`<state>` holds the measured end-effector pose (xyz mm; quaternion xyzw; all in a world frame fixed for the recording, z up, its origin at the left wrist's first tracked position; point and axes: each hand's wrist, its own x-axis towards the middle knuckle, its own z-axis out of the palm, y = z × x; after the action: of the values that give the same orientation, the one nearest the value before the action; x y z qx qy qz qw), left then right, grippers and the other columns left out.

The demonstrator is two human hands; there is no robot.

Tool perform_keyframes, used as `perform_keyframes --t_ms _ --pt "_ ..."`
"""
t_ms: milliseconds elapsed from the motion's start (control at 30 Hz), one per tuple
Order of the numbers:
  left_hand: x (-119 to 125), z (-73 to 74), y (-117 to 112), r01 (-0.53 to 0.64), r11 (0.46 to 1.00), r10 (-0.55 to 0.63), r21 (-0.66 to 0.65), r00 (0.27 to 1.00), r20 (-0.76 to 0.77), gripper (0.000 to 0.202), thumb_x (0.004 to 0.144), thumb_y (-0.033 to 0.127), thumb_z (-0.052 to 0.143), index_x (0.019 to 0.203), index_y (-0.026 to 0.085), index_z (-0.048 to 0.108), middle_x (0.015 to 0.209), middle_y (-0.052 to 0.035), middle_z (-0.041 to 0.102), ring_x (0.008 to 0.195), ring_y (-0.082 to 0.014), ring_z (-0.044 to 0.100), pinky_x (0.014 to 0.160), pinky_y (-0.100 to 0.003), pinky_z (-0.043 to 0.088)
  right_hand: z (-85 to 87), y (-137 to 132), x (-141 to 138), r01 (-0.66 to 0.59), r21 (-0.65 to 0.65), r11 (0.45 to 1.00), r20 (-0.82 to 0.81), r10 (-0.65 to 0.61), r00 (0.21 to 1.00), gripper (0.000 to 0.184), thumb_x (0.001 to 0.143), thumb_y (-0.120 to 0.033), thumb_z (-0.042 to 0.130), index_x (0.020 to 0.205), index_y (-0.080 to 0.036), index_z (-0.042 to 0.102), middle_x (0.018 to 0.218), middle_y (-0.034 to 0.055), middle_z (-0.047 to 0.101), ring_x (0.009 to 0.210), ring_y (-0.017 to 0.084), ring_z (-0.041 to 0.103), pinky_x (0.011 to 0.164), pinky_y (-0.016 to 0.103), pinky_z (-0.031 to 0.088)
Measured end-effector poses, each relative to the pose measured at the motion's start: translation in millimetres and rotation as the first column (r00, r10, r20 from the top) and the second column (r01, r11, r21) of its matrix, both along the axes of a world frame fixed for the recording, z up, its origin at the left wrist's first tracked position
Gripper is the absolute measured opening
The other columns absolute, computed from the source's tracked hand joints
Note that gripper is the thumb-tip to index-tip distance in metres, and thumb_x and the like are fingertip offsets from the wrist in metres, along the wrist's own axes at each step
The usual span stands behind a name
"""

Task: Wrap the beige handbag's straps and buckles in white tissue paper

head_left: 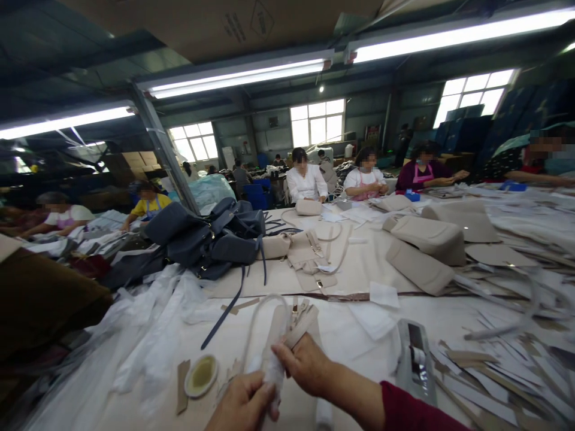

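My left hand [242, 404] is closed round the lower end of a rolled beige strap wrapped in white film [275, 344]. My right hand [305, 365] pinches the same roll higher up, its dark red sleeve [413, 413] reaching in from the bottom right. Thin beige loops and a small metal buckle [295, 310] stick out above the roll. A round tin with a yellowish inside [201, 376] lies on the table to the left of my hands.
A tape dispenser [415, 359] stands to the right. Dark blue bags [211, 236] are piled at the left, beige bags [426, 239] at the right, white plastic sheets [153, 323] and paper strips [503, 365] around. Several seated people [308, 179] work at the far side.
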<state>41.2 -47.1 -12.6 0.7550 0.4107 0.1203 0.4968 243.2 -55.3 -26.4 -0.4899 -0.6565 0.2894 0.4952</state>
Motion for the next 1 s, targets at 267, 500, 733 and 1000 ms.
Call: perform_keyframes --t_ms 267,500,733,1000 --pt "-14 24.5 -2 0.012 1.0 -0.01 0.02 0.995 -0.1 0.036 0.086 0.039 0.051 0.076 0.014 0.075 0.062 0.0002 0.062 0.058 -0.0128 0.048 0.059 -0.025 0.034 11.6 3 16 0.176 0.023 0.984 0.092 -0.177 0.98 0.051 0.097 -0.051 0.041 0.058 -0.02 0.052 0.056 0.0009 0.055 0.059 0.016 0.055 0.063 0.029 0.04" --pt "-13 30.9 1 0.006 0.998 -0.005 0.065 1.0 -0.022 0.037 0.086 0.041 0.054 0.083 0.013 0.077 0.068 -0.0024 0.068 0.06 -0.0131 0.051 0.06 -0.025 0.036 8.3 -5 -1 0.049 0.027 0.998 0.131 -0.052 0.99 0.051 0.099 -0.049 0.04 0.058 -0.021 0.053 0.056 0.0002 0.057 0.061 0.016 0.056 0.067 0.03 0.041" --pt "-26 19.2 1 -0.06 0.998 0.061 0.022 0.998 -0.027 0.032 0.083 0.037 0.055 0.069 0.013 0.072 0.069 -0.0041 0.069 0.066 -0.0152 0.057 0.068 -0.027 0.04 3.5 0 10 0.094 -0.051 0.994 0.105 -0.089 0.991 0.056 0.097 -0.056 0.041 0.056 -0.021 0.055 0.053 0.0021 0.058 0.058 0.017 0.056 0.062 0.03 0.042" --pt "-6 23.7 -4 -0.102 0.99 0.108 -0.094 0.992 0.061 0.03 0.086 0.043 0.048 0.081 0.015 0.056 0.067 0.0002 0.057 0.05 -0.0097 0.047 0.051 -0.023 0.037 -2.4 -3 0 -0.022 -0.269 0.963 -0.08 0.0 0.997 0.063 0.097 -0.062 0.033 0.059 -0.018 0.057 0.048 0.0026 0.057 0.046 0.015 0.052 0.049 0.027 0.04"
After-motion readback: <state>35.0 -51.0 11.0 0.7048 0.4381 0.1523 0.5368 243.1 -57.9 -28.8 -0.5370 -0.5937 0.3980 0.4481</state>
